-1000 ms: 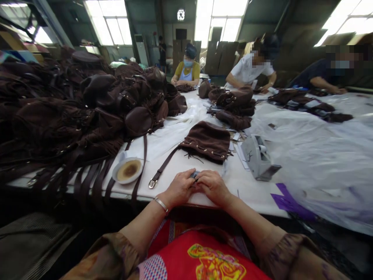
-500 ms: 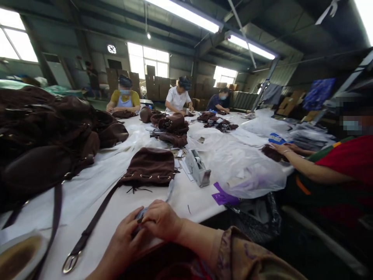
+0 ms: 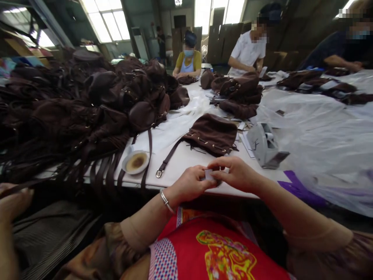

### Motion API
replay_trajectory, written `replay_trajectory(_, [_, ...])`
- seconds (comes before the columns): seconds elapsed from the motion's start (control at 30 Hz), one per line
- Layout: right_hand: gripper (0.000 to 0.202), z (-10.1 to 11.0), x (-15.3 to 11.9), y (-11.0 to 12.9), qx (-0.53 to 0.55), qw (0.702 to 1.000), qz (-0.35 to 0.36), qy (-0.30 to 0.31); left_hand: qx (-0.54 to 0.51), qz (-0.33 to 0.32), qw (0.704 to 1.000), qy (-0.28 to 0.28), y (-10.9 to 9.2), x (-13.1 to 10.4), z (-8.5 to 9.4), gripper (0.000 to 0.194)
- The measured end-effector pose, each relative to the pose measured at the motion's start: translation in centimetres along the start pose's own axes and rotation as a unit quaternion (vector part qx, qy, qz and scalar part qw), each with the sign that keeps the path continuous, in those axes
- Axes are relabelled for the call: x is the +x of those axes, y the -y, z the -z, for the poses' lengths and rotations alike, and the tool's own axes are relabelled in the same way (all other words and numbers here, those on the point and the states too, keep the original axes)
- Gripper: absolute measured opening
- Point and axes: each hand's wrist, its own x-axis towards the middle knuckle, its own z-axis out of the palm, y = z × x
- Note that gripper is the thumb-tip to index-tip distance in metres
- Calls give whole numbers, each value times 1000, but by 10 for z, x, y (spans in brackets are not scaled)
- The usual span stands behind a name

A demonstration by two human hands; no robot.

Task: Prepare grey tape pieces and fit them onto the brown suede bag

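Note:
Close together at the front edge of the table, my left hand (image 3: pixel 190 182) and my right hand (image 3: pixel 236 173) both pinch a small pale piece (image 3: pixel 208 174), whose exact nature is unclear. Just beyond them lies a dark brown drawstring bag (image 3: pixel 214 132) with metal eyelets, its strap stretched to the left and ending in a buckle (image 3: pixel 159 173). A grey tape dispenser (image 3: pixel 266 146) stands to the right of the bag, beside some white cards (image 3: pixel 247 144).
Brown bags (image 3: pixel 110 93) are heaped on the left, straps hanging over the edge. A round dish (image 3: pixel 135 162) sits near the front edge. Clear plastic (image 3: pixel 326 144) and purple material (image 3: pixel 303 190) lie right. Several people work around; another person's hand (image 3: pixel 14 200) shows far left.
The view has swung left, bringing more of the bag heap and the person at far left into sight. My hands are still together, and a pale piece now shows between the fingers.

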Motion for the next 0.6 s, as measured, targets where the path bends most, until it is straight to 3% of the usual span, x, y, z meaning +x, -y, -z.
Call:
replay_trajectory(0.23, [12,3,0,9,-152,982,106,25,28,-17,999,-30,2,-5,-7,13])
replay_trajectory(0.43, [24,-6,-6,11,-306,924,230,21,-25,13,999,35,1,-6,-4,18])
replay_trajectory(0.5, [23,-4,-10,10,-292,920,259,42,-39,35,997,56,1,-6,-2,19])
replay_trajectory(0.6, [21,1,-14,9,-206,943,243,94,-32,43,996,67,3,-7,-1,20])
